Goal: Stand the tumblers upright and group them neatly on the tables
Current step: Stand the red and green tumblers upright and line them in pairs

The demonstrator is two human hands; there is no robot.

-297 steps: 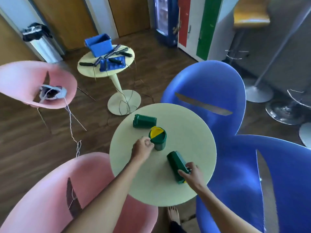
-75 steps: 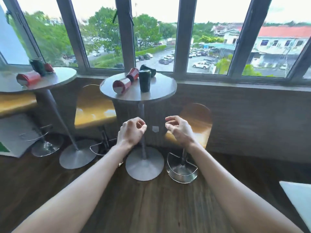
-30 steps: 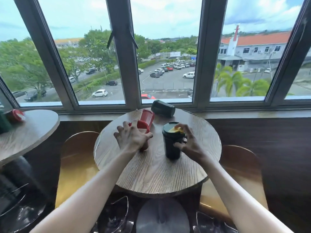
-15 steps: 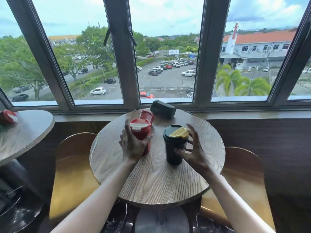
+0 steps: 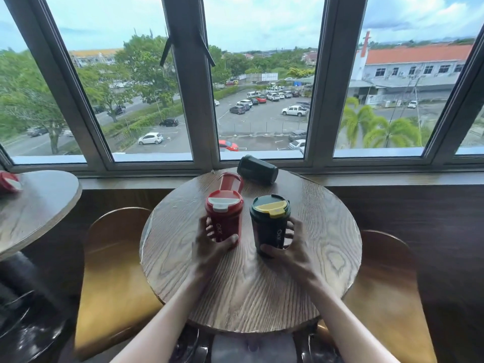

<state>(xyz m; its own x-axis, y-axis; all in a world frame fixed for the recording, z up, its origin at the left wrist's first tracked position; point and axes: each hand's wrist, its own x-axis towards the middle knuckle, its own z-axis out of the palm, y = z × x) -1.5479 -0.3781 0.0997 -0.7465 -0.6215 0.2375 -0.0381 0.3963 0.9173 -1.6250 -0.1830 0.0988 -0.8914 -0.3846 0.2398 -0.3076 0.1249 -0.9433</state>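
Two tumblers stand upright side by side on the round wooden table (image 5: 327, 258). My left hand (image 5: 209, 247) wraps the red tumbler (image 5: 224, 210), which has a white-flapped lid. My right hand (image 5: 290, 254) grips the dark green tumbler (image 5: 269, 218) with a yellow lid flap. Behind them a second red tumbler (image 5: 230, 180) lies on its side, partly hidden by the upright red one. A second dark tumbler (image 5: 258, 169) lies on its side at the table's far edge near the window.
Yellow stools stand left (image 5: 112, 271) and right (image 5: 387, 297) of the table. Another round table (image 5: 39, 203) at the left carries a red tumbler (image 5: 7, 182) lying at the frame edge. A window sill and wall run close behind the table.
My left hand raised the red tumbler from lying to upright. Both upright tumblers have been drawn toward me and closer together, and my right hand has closed around the dark green one.
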